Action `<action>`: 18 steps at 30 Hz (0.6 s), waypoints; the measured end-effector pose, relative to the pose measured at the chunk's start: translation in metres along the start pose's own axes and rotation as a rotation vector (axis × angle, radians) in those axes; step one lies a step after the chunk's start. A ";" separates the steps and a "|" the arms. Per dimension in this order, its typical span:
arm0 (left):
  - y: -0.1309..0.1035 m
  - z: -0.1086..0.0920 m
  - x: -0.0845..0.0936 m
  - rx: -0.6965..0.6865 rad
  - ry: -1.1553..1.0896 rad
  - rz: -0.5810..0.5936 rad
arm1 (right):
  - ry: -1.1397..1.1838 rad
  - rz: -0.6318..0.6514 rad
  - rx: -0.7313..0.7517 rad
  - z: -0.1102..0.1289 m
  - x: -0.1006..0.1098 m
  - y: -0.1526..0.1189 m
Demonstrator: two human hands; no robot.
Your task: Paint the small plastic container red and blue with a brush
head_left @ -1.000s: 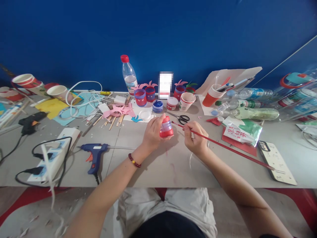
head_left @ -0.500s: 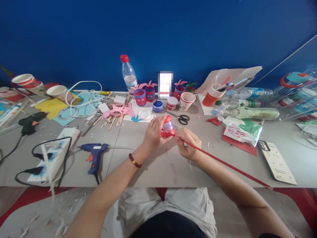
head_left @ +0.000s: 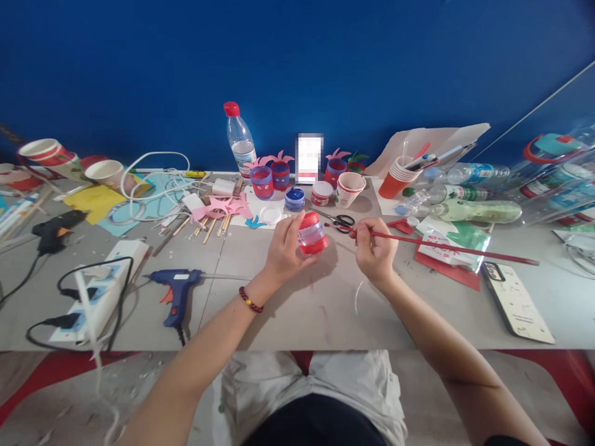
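Note:
My left hand [head_left: 284, 246] is closed around a small painted cup [head_left: 311, 233] with red bands at both ends and a lilac band between, held tilted above the table. In my right hand [head_left: 377, 253] is a long red paintbrush [head_left: 446, 246], pinched near its bristle end. Its tip points left and is apart from the cup. Behind them stand an open jar of blue paint [head_left: 295, 198], a jar of red paint [head_left: 321, 193] and a white paper cup [head_left: 350, 189]. Black-handled scissors [head_left: 344, 221] lie close behind the brush tip.
Finished-looking painted cups [head_left: 262, 182] with paper leaves stand at the back. On the left lie a blue glue gun [head_left: 176, 291] and a power strip [head_left: 105, 288] with cables. To the right are a phone [head_left: 518, 303], a red pen cup [head_left: 398, 178] and several plastic bottles [head_left: 483, 212].
My right hand has moved right and slightly up, taking the brush tip off the cup; the brush now lies nearer level. The left hand has turned the cup a little.

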State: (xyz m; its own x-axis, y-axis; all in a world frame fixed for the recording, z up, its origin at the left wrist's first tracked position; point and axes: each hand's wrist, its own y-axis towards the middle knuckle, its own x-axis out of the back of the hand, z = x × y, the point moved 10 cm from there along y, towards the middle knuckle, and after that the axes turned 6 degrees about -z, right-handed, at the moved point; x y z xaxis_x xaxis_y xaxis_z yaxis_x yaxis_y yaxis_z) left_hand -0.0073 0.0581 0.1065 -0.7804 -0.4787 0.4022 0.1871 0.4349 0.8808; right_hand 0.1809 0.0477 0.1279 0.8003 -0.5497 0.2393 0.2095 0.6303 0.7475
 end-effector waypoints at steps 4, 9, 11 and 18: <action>0.001 -0.001 0.001 -0.003 -0.008 -0.002 | -0.095 0.006 0.096 0.006 -0.001 0.000; -0.001 -0.003 -0.003 -0.007 0.014 0.000 | -0.093 0.078 0.278 0.030 -0.011 -0.009; -0.001 -0.004 -0.003 -0.018 0.017 -0.010 | -0.078 0.099 0.347 0.039 -0.014 -0.015; -0.003 -0.003 -0.009 0.017 0.025 0.039 | 0.048 0.167 0.458 0.062 -0.024 -0.032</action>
State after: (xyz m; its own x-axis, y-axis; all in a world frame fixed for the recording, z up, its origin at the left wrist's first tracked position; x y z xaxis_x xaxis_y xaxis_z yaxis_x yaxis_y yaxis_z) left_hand 0.0011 0.0587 0.1006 -0.7577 -0.4796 0.4426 0.2068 0.4668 0.8599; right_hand 0.1202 0.0065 0.1363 0.8290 -0.4295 0.3583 -0.1836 0.3962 0.8996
